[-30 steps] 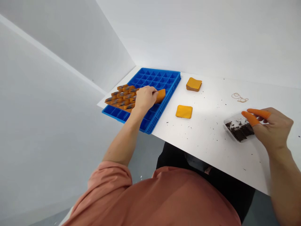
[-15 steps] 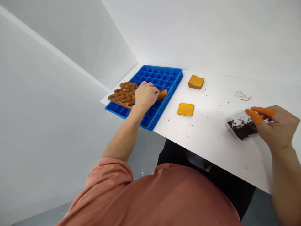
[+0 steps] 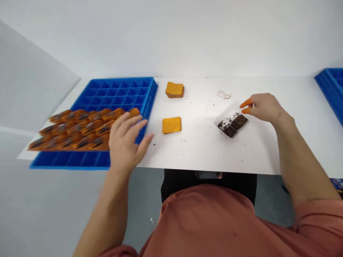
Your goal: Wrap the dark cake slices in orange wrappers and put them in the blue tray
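Note:
My left hand hovers open over the near right corner of a blue compartment tray, fingers spread, holding nothing. Several orange packets with dark contents fill the tray's near rows. My right hand, with orange finger cots on two fingertips, rests beside a small clear plastic box of dark pieces, fingertips touching its far edge. A single orange square lies on the white table between the hands. A small stack of orange squares sits farther back.
A rubber band lies near the back of the table. Dark crumbs are scattered around the clear box. A second blue tray shows at the far right edge. White walls enclose the table.
My head turned, so the view shifted to face the table squarely. My left hand let go of the orange packet in the tray and drew back open. My right hand stays by the clear box.

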### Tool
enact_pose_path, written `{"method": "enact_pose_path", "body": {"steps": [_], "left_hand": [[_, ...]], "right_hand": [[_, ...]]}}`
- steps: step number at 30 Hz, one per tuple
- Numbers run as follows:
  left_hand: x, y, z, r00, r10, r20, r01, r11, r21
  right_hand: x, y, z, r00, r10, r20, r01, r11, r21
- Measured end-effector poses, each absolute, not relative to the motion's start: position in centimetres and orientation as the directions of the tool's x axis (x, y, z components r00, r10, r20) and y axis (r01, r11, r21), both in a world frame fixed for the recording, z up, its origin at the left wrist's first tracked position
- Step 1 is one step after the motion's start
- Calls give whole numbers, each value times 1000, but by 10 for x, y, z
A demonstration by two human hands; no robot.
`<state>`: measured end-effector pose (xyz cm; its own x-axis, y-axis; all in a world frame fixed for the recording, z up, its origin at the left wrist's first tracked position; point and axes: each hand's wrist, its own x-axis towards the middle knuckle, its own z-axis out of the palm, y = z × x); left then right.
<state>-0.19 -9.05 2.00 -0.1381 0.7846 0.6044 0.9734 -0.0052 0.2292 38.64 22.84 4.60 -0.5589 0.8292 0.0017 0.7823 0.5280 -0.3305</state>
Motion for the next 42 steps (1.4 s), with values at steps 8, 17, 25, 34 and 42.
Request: {"method": "enact_pose_path", "body": {"steps": [8, 17, 25, 34, 42], "left_hand": [[52, -114, -37, -79, 800, 595, 949, -123, 292], [46, -129, -40, -151, 789, 596, 938, -76, 339], [53, -124, -38, -233, 786, 573, 906, -38, 421], [54, -114, -21, -235, 778, 583, 895, -61, 443], [29, -69, -15, -233, 867, 439, 912, 39, 408]], "right_hand": [[352, 223, 57, -632, 679, -374, 701, 706, 98], [362, 218, 54, -641, 715, -280, 711, 690, 136], [380, 213, 58, -673, 703, -228, 699, 706, 114], [386, 232, 57, -675, 688, -267, 695, 714, 84], [380, 235, 65, -629, 720, -294, 747, 664, 26]]}}
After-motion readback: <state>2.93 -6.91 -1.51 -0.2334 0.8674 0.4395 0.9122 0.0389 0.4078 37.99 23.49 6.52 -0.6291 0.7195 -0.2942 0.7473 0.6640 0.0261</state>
